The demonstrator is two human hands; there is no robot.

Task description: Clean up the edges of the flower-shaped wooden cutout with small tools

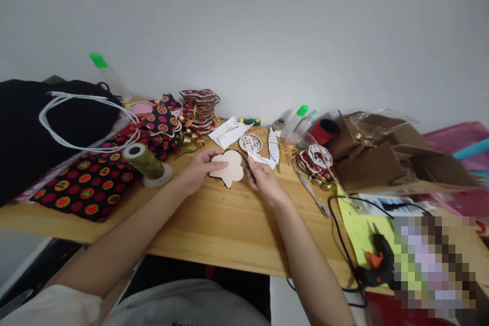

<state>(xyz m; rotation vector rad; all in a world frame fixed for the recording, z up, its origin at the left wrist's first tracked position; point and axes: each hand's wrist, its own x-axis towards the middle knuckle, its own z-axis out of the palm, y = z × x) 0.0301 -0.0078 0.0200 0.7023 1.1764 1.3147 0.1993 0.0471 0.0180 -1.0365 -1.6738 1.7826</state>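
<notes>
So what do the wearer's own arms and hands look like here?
The left hand and right hand wear no gloves. A white sleeve covers the upper left arm; no sleeve shows on the right arm. Neither forearm shows markings.

Pers. wears a lt. grey top point(183, 305), fabric plain & softly creased, w/ dk. lettering point(187, 323) on the front, cut off at the btm. edge so can't be read. L sleeve point(57, 308) is short, loose, whitish/v. pale grey, w/ a few folds & hem approx. at the elbow. L forearm point(141, 229), R forearm point(301, 249), L hand point(204, 169) & R hand point(264, 179) all bare.
</notes>
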